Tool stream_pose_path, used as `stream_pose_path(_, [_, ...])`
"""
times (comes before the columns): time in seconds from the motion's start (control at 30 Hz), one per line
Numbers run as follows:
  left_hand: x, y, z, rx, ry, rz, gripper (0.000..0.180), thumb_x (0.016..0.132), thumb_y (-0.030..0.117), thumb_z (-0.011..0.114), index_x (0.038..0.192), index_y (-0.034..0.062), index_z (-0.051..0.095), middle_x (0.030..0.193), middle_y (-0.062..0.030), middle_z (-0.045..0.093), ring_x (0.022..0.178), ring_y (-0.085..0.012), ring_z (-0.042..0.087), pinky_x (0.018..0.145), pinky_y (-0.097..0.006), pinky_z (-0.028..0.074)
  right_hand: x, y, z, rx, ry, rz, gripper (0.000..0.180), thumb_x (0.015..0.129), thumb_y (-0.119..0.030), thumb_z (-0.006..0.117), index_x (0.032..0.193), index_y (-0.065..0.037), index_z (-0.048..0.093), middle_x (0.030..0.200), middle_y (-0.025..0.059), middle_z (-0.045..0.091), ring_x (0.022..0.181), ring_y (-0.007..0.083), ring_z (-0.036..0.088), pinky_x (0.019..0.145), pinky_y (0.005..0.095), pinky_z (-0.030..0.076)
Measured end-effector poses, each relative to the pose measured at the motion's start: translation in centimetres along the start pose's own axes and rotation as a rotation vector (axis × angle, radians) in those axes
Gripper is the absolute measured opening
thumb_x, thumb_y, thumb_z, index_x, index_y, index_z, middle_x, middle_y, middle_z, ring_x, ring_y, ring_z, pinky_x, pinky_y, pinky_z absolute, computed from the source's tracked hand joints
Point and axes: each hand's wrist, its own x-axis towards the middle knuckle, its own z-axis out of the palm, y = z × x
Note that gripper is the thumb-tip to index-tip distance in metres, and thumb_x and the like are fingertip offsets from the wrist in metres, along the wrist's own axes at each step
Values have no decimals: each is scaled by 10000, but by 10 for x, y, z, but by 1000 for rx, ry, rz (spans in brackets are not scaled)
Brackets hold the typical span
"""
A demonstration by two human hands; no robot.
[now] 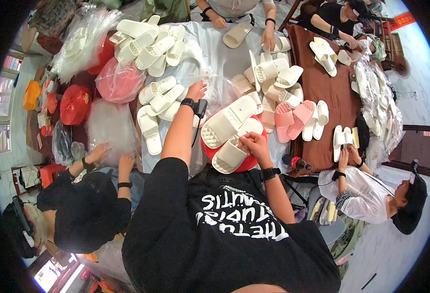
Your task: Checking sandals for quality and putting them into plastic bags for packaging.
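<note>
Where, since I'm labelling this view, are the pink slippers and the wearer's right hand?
Pink slippers (300, 117): head view, on the rightmost slipper's middle.
Right hand (256, 145): head view, on the back of it.

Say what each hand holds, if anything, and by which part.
The right hand pinches the lower cream slide slipper near its strap. The left hand is by clear plastic; its grip cannot be told.

Slippers (228, 122) over, perhaps on, disc (258, 127); bottle (299, 164) right, slipper heap (268, 71) behind.

My slipper (228, 157) is cream, quilt-patterned; the pair (301, 116) at the right edge of the pale table (214, 39) is pink.
</note>
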Motion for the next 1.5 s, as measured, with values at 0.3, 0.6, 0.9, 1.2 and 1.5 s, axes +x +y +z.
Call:
stream_pose_path(0.3, [-39,-39,-41,-60,40,-130,413,995,314,549,1344,104,482,1266,-77,644,1098,-242,635,877,-374,515,-3,0,-1,8,3,-1,168,955,-169,665,934,-2,661,762,57,729,490,47,515,440,200,380])
stream_pose_path(0.6, [-188,-63,-34,115,63,112,373,1031,346,507,1308,107,579,1202,-55,675,1059,-167,635,850,-306,487,0,4,-10,-9,-10,-14,175,942,-187,676,922,-13,678,780,55,738,503,49,532,443,207,390])
stream_pose_path(0.9, [-309,-43,36,541,263,642,206,941,166,667,1105,42,652,1004,-64,667,933,-177,628,819,-339,494,-4,4,-7,21,-57,-64,169,952,-190,687,955,-21,689,799,55,736,539,43,535,472,203,373])
stream_pose_path(1.2, [-319,-50,63,1051,221,1034,213,883,151,678,1066,52,635,1036,-127,625,1001,-350,575,905,-446,461,-1,1,-15,-279,172,-325,178,910,-193,725,976,-30,753,795,44,719,584,89,549,548,256,439])
stream_pose_path(1.5, [-288,-73,57,1055,389,970,151,799,55,693,946,49,658,963,-130,597,975,-354,543,881,-448,458,50,-52,16,-672,98,-629,226,777,-52,697,996,-52,752,799,121,731,719,224,695,682,338,537])
